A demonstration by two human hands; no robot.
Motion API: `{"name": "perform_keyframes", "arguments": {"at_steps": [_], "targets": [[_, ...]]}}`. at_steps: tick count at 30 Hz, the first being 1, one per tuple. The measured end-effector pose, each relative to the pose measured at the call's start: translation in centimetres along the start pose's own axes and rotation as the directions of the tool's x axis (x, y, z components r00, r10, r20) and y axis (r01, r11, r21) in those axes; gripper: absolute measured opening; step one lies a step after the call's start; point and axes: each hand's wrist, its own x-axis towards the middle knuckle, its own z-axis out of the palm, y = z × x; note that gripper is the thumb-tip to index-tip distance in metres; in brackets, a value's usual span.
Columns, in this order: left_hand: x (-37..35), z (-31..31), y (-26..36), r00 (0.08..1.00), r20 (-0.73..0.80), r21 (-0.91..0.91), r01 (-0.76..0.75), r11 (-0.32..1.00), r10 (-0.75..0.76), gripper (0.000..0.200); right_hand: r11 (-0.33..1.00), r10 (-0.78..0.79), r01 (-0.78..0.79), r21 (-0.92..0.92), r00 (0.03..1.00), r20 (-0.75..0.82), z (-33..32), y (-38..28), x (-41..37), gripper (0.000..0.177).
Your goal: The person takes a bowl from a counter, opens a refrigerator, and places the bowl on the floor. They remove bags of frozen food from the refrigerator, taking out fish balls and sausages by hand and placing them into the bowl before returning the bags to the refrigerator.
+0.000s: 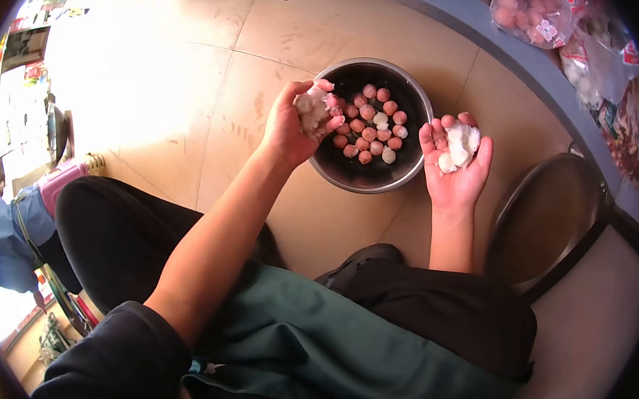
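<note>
The clump of balls (pixel 315 111) clamped in the left hand (pixel 293 128) hangs over the left rim of the bowl (pixel 362 187), while loose white balls (pixel 459 144) lie in the open, cupped right hand (pixel 453 176) just beside it, where a tilt could roll them onto the floor (pixel 157 74).

balls (pixel 370 125) in bowl (pixel 336 172), stool (pixel 551 218) right of bowl

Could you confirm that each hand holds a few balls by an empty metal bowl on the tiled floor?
Not quite: the metal bowl is not empty. The head view shows pink and white balls lying in it. Otherwise right: the left hand and the right hand each hold a few more by it, on the tiled floor.
</note>
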Motion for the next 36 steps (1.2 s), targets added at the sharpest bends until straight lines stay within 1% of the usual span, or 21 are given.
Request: {"name": "perform_keyframes", "arguments": {"at_steps": [1, 2, 5, 7, 10, 14, 16, 20, 22, 26, 29, 32, 34, 35, 36], "targets": [[0.3, -0.3, 0.2, 0.999, 0.034, -0.024, 0.002, 1.0, -0.001, 0.024, 1.0, -0.001, 0.002, 0.019, 1.0, -0.012, 0.0, 0.0, -0.2, 0.046], [0.4, -0.6, 0.2, 0.999, 0.032, -0.032, -0.004, 0.999, 0.005, 0.024, 0.999, -0.004, 0.005, 0.04, 1.0, -0.025, -0.1, 0.0, -0.3, 0.046], [0.4, -0.6, 0.3, 1.0, -0.016, -0.055, 0.006, 0.998, -0.007, 0.022, 0.999, -0.006, 0.009, 0.048, 0.999, -0.048, -0.5, -0.2, -0.5, 0.045], [0.0, -0.3, 0.2, 0.998, -0.059, -0.023, -0.016, 1.0, 0.014, 0.023, 0.999, -0.012, 0.014, 0.04, 0.999, -0.045, -0.6, -0.2, -0.5, 0.045], [-0.2, 0.0, 0.3, 0.999, -0.047, 0.027, -0.023, 0.999, 0.024, 0.023, 0.999, -0.019, 0.02, 0.042, 0.999, -0.036, -0.7, -0.1, -0.4, 0.045], [-0.3, -0.2, 0.5, 0.999, -0.049, 0.02, -0.022, 1.0, 0.023, 0.023, 0.998, -0.013, 0.015, 0.054, 1.0, -0.028, -0.7, -0.1, -0.1, 0.045], [-0.1, -0.6, 0.6, 1.0, 0.0, -0.001, -0.018, 1.0, 0.018, 0.023, 0.998, -0.009, 0.01, 0.056, 1.0, -0.026, -0.6, 0.0, -0.1, 0.045], [0.2, -1.1, 0.7, 1.0, -0.001, -0.01, -0.022, 1.0, 0.022, 0.022, 0.998, -0.008, 0.01, 0.06, 0.999, -0.037, -0.6, 0.2, 0.1, 0.045], [0.6, -1.6, 0.6, 0.999, 0.024, -0.096, -0.034, 0.995, 0.037, 0.024, 0.998, -0.004, 0.007, 0.062, 0.999, -0.041, -0.5, 0.3, 0.1, 0.044], [0.6, -1.8, 0.7, 0.999, 0.03, -0.113, -0.04, 0.993, 0.043, 0.024, 0.998, 0.0, 0.003, 0.069, 0.999, -0.032, -0.4, 0.4, 0.3, 0.044], [0.3, -1.7, 0.8, 0.998, 0.049, -0.084, -0.032, 0.996, 0.036, 0.022, 0.999, -0.013, 0.016, 0.052, 0.999, -0.045, -0.4, 0.3, 0.2, 0.044], [0.5, -1.5, 0.2, 0.996, 0.089, -0.124, -0.009, 0.992, 0.02, 0.022, 0.998, -0.013, 0.015, 0.055, 0.999, -0.041, -0.6, 0.4, 0.2, 0.045], [0.7, -1.5, -0.3, 0.983, 0.182, -0.175, 0.006, 0.984, 0.027, 0.022, 0.998, -0.003, 0.005, 0.068, 0.999, -0.04, -0.5, 0.6, 0.2, 0.045], [0.7, -1.0, -0.5, 0.994, 0.107, -0.214, 0.022, 0.977, 0.001, 0.024, 0.997, 0.007, -0.004, 0.08, 0.999, -0.039, -0.5, 0.6, 0.1, 0.045], [0.9, -1.0, -0.8, 0.994, 0.109, -0.212, 0.024, 0.977, 0.0, 0.024, 0.997, 0.004, -0.001, 0.08, 0.999, -0.039, -0.4, 0.6, 0.1, 0.045]]}}
